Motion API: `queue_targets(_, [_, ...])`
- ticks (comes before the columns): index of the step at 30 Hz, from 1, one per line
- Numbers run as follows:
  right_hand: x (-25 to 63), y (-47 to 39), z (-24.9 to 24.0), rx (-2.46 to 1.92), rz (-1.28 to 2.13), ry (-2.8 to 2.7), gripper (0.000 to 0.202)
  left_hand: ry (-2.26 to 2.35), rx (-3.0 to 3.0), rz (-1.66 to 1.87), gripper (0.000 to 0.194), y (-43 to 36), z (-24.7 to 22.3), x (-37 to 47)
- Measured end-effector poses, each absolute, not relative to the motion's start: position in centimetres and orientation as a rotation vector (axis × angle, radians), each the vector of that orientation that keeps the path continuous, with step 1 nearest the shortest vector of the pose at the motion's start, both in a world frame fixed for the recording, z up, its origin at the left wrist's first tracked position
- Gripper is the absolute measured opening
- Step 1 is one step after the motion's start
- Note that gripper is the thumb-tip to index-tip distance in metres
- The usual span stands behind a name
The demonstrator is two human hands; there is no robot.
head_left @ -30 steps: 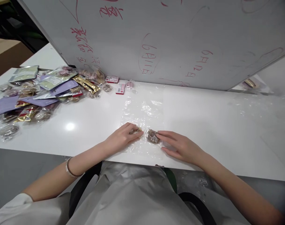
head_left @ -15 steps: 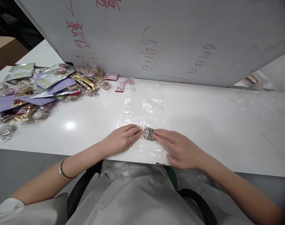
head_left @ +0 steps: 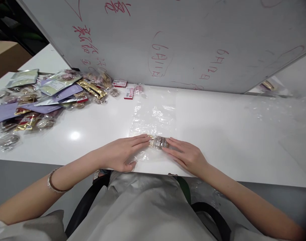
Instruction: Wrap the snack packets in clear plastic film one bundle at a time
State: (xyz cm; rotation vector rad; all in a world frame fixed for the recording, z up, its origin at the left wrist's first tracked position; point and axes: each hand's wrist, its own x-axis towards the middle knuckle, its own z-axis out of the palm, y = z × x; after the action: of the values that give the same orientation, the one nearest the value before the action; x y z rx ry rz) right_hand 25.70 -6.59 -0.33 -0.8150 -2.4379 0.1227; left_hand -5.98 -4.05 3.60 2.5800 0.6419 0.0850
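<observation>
Wrapped packets (head_left: 48,87) lie heaped at the left of the table (head_left: 218,134). The left hand (head_left: 117,154) now lies flatter, thumb swung out from straight fingers — so it presses rather than pinches at the small gold packet (head_left: 151,142). Clear film (head_left: 155,117) spreads around it; inside or on top, I cannot tell. Beside it sits the dark packet (head_left: 158,143), the right hand's (head_left: 190,157) fingertips at its end — whether gripping, unclear.

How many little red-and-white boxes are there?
2 beside the pile: one box near the whiteboard, the other box by the pink packet. The pile may hide more.
</observation>
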Motion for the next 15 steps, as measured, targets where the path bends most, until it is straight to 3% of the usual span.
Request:
queue_targets(3, [25.4, -6.3, -0.4, -0.961, 0.359, -2.273, 0.027, 0.646, 2.503, 0.162, 0.071, -3.7, 3.1, -6.3])
queue_targets(8, [24.4, -6.0, -0.1, -1.346, 0.769, -1.939, 0.021, 0.851, 2.201, 0.476, 0.032, -3.4, 2.4, -4.7])
queue_targets(11, [23.5, -5.6, 0.3, -1.486, 0.924, -1.768, 0.02, 1.101, 1.946, 0.617, 0.027, -3.4, 2.2, -3.1])
queue_targets(15, [22.5, -4.8, 0.6, -1.54, 0.887, -1.709, 0.025, 1.317, 1.841, 0.682, 0.027, -3.2, 2.1, -1.6])
